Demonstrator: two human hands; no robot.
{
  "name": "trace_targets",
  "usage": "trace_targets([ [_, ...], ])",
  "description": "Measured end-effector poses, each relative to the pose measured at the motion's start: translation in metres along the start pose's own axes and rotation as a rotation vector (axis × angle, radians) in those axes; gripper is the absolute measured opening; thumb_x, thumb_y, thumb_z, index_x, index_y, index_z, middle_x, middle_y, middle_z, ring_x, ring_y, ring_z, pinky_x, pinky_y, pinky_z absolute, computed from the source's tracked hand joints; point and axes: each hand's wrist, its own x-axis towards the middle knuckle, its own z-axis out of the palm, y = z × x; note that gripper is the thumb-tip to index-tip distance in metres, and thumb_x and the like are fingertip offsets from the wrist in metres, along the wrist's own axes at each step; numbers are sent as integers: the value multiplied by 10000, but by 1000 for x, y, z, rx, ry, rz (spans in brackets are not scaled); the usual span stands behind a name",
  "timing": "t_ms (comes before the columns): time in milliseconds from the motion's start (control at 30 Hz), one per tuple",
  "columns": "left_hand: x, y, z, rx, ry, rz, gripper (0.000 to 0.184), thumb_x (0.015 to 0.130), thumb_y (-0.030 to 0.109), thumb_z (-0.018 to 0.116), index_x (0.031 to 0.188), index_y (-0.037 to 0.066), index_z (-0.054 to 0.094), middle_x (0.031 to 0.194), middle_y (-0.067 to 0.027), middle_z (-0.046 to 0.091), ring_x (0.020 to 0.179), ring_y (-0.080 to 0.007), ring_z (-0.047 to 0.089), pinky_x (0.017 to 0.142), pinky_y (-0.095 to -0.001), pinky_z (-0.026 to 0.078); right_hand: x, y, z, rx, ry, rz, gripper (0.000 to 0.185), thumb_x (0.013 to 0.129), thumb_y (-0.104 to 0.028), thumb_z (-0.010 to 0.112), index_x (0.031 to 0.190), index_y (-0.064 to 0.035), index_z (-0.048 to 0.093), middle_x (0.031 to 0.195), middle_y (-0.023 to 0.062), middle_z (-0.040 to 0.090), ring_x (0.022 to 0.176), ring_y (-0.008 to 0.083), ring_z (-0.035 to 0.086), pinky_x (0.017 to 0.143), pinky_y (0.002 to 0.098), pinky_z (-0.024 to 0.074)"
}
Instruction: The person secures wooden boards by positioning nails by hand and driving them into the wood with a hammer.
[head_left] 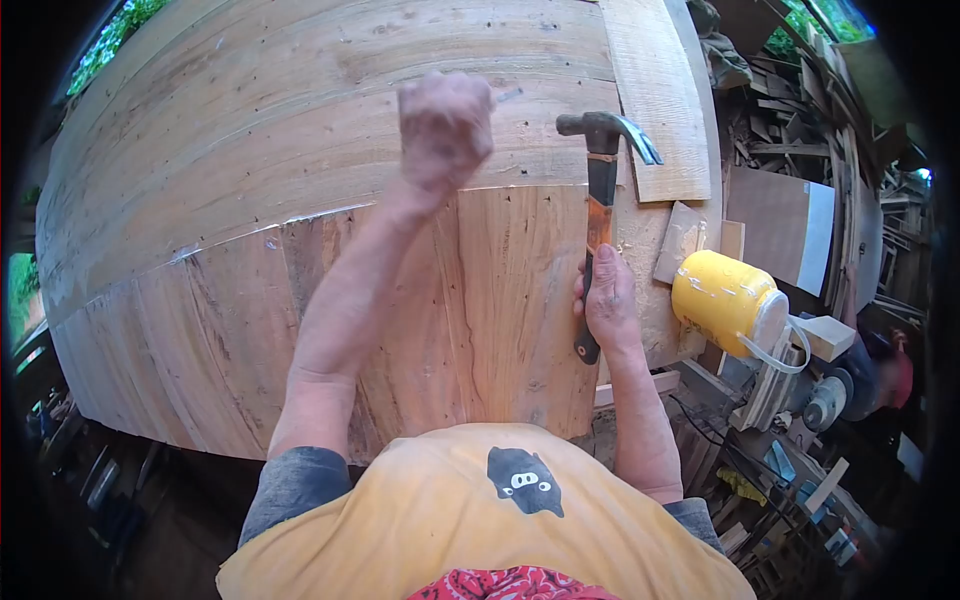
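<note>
My right hand [608, 297] is wrapped round the black and orange handle of a claw hammer [601, 185]. The hammer's head points away from me, its bright claw to the right, above the wooden boards. Farther out and to the left, my left hand [445, 130] is closed in a fist over the wooden panel [330, 110], slightly blurred. A short flat grey strip [510, 95] shows just right of the fist; whether the fingers hold it is unclear. Nearer to me, upright boards [380, 330] meet the panel along a pale seam.
A yellow plastic tub [722, 290] with a white handle lies tipped at the right, beside wood offcuts [680, 240]. A pale board [655, 100] lies along the panel's right edge. A power tool [828, 402] and scrap wood crowd the lower right.
</note>
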Motion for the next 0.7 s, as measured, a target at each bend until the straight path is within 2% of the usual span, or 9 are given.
trace_targets([
  [67,11,-22,5,-178,62,-86,158,908,234,726,799,137,665,751,-59,678,837,-231,649,783,-413,425,-5,1,3,29,15,12,556,1097,-555,393,946,-49,567,654,18,550,509,106,538,494,265,446],
  [100,41,-37,15,-164,160,-37,154,907,230,725,802,134,667,758,-59,677,837,-239,647,784,-411,426,20,-1,10,40,24,-45,557,1098,-556,392,945,-49,567,655,18,550,511,104,538,495,265,447],
  [167,43,-43,33,-187,240,-28,145,904,224,722,809,129,669,772,-58,674,838,-254,644,787,-408,426,15,-6,4,6,20,-17,559,1098,-557,390,944,-48,565,657,18,551,515,100,538,496,266,447],
  [367,34,-40,36,-120,178,-6,117,907,218,715,840,128,682,836,-39,694,872,-264,645,809,-416,430,13,-14,-4,37,-48,-3,574,1091,-576,389,942,-48,555,677,11,546,526,92,526,497,253,437],
  [467,31,-41,35,-129,178,-23,119,910,220,711,841,129,677,835,-37,693,877,-263,643,811,-416,429,21,-43,-1,103,-78,-87,607,1076,-610,397,959,-36,558,679,7,536,528,90,518,497,244,428],
  [700,31,-41,38,-121,176,-42,111,908,215,711,845,133,672,852,-33,685,899,-267,640,824,-418,428,36,-137,-11,127,-14,-456,685,1038,-678,404,1027,-14,575,703,-2,533,554,72,497,507,230,407],
])
